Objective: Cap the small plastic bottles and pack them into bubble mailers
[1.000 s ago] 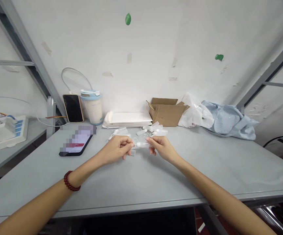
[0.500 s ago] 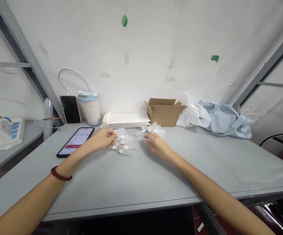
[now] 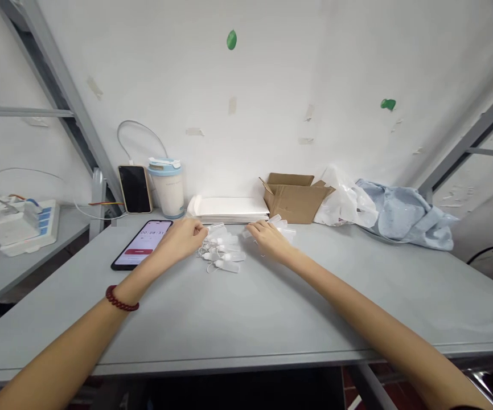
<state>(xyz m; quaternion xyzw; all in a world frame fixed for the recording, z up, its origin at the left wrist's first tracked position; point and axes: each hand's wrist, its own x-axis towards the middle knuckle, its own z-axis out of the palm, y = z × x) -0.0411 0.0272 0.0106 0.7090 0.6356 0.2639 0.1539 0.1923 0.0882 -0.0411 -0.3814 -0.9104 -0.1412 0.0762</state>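
Observation:
My left hand [image 3: 183, 238] has its fingers curled in a pinch at the left edge of a pile of small translucent white plastic pieces with thin loops [image 3: 228, 256]. What its fingertips hold, if anything, is too small to make out. Over a second, smaller group of the same pieces [image 3: 288, 232] lies my right hand [image 3: 270, 239]. Its fingers are pressed together and bent down, and they hide what is beneath them. A dark red bead bracelet [image 3: 121, 299] circles my left wrist.
A phone with a running timer [image 3: 139, 251] lies beside my left forearm. Behind stand another phone [image 3: 135, 189], a lidded cup [image 3: 167, 189], a stack of white flat packs [image 3: 231, 208], an open cardboard box [image 3: 295, 202], a white plastic bag [image 3: 342, 199] and light blue cloth [image 3: 409, 213].
The whole view has shifted slightly, so things sit further right. My right hand has moved a little up and over the right group, fingers now flatter. My left hand stays by the left pile.

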